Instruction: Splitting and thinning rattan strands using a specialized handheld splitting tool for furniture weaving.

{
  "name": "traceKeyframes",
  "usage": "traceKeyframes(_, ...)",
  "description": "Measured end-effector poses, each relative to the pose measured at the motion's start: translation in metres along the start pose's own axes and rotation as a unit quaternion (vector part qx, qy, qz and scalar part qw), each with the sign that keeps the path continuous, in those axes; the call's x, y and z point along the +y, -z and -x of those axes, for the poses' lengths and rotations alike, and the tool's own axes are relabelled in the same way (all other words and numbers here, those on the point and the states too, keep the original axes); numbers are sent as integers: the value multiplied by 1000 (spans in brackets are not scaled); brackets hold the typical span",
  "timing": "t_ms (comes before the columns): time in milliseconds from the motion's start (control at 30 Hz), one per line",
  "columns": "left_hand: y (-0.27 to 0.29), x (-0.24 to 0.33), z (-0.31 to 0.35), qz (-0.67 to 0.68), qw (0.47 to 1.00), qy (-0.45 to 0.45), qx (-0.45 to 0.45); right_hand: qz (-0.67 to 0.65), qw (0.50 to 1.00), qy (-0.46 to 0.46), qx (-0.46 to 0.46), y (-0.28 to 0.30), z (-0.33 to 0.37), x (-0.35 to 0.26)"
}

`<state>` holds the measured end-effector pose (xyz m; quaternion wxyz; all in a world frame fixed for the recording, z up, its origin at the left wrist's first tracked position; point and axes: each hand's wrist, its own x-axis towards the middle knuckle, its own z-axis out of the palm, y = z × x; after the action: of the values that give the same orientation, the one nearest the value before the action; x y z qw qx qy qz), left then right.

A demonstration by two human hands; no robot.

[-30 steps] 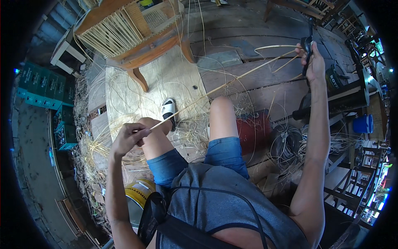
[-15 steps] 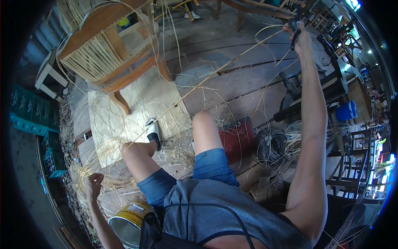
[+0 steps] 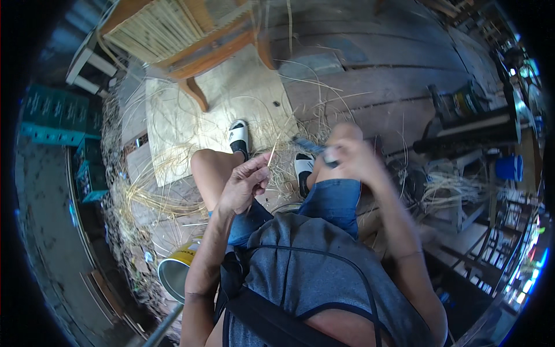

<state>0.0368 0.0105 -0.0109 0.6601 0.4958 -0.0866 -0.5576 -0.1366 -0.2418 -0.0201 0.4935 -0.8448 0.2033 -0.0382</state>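
Note:
My left hand (image 3: pixel 247 184) is in front of my lap, thumb and fingers pinching the end of a thin pale cane strand (image 3: pixel 274 153) that points up and away. To its right, over my right knee, my right hand (image 3: pixel 355 156) is smeared by motion. Its fingers are closed on a dark-handled hand tool (image 3: pixel 309 144), whose blurred front end points left toward the strand; its exact kind cannot be made out. Beyond my feet stands a wooden chair (image 3: pixel 222 55) with pale strands strung side by side across its frame.
A pale sheet (image 3: pixel 225 87) lies under the chair. Loose cane strands (image 3: pixel 162 202) are heaped left of my legs, near a yellow and white bucket (image 3: pixel 173 272). Teal crates (image 3: pixel 55 115) stand far left. A blue bucket (image 3: pixel 509 168) and a black metal stand (image 3: pixel 468 130) are at right.
My right hand has come down from the far upper right to above my right knee, with the tool. My left hand has risen from the lower left to in front of my lap. The view has shifted.

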Motion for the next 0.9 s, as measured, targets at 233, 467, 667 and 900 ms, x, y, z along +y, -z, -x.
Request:
traceKeyframes(233, -8, -48, -12, 66, 990, 61, 109, 21, 998, 31, 43, -96, 12, -28)
traceKeyframes(467, -24, -51, 4, 65, 995, 10, 80, 20, 998, 32, 48, -99, 5, -45)
traceKeyframes(667, -28, -56, 13, -66, 985, -116, 108, -85, 991, -75, -70, -88, 4, -53)
traceKeyframes(900, -35, -25, 30, -186, 969, -81, 142, -38, 998, -8, -58, -78, 8, -54)
